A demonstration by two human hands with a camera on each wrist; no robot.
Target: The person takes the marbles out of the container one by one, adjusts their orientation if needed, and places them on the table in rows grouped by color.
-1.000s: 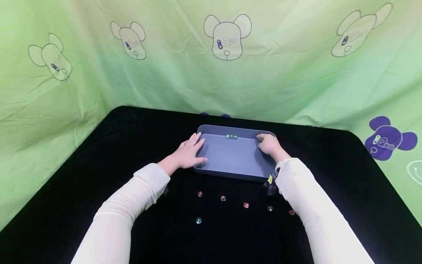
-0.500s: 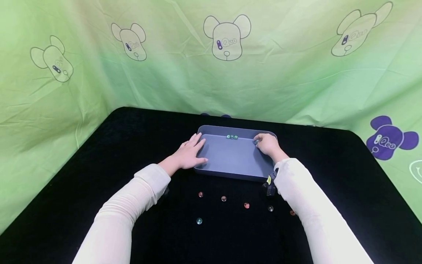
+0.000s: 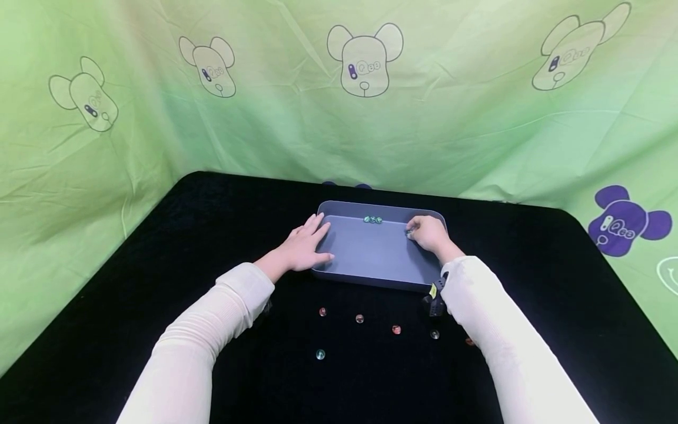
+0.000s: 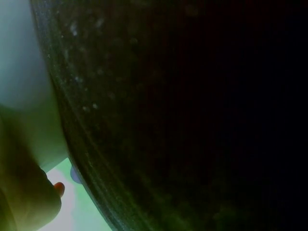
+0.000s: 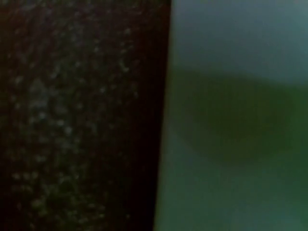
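Observation:
A shallow grey-blue tray [image 3: 373, 253] lies on the black cloth in the head view. My left hand [image 3: 301, 247] spreads its straight fingers over the tray's left rim and holds nothing. Inside the tray's right end, my right hand [image 3: 431, 234] pinches a small dark glass marble [image 3: 408, 233] between thumb and fingertips, low over the floor. Three green marbles [image 3: 372, 219] sit side by side along the far wall. The left wrist view has part of a hand [image 4: 33, 202] at its lower left; the right wrist view is dark and blurred.
In front of the tray, reddish marbles [image 3: 396, 330] and a clear marble [image 3: 435, 334] form a loose row, the rightmost orange marble [image 3: 469, 341] partly behind the right sleeve. A teal marble [image 3: 320, 354] lies nearer. Green printed fabric [image 3: 296, 129] hangs behind the table.
My right hand has shifted slightly left and toward me inside the tray with the marble, which shows more clearly. My left hand stays on the rim.

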